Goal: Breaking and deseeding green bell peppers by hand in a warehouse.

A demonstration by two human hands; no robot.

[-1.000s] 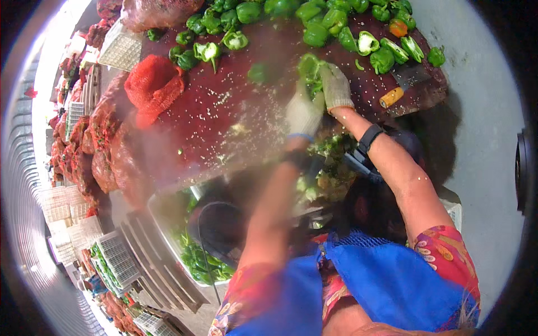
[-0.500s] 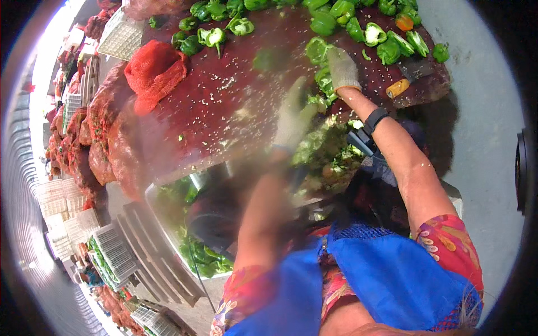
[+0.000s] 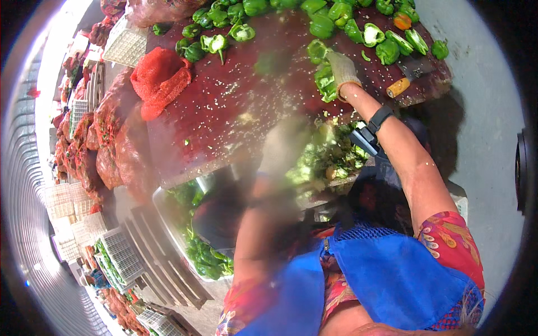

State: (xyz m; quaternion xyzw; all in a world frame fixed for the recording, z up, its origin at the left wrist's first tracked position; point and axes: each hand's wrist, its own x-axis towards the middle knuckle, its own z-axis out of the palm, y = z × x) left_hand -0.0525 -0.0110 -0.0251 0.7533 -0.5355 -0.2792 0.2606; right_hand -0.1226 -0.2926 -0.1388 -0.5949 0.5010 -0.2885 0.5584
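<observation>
1. My right hand, gloved – against cut green pepper on the dark red table, right of middle. Fingers mostly hidden; can't tell how far open, or if gripping.
2. My left hand, gloved, blurred, at table's near edge beside green scraps. Can't tell opening or hold.
3. Farther right: yellow-handled knife.
4. Far side: whole and halved peppers.
5. Left – red mesh bag.
</observation>
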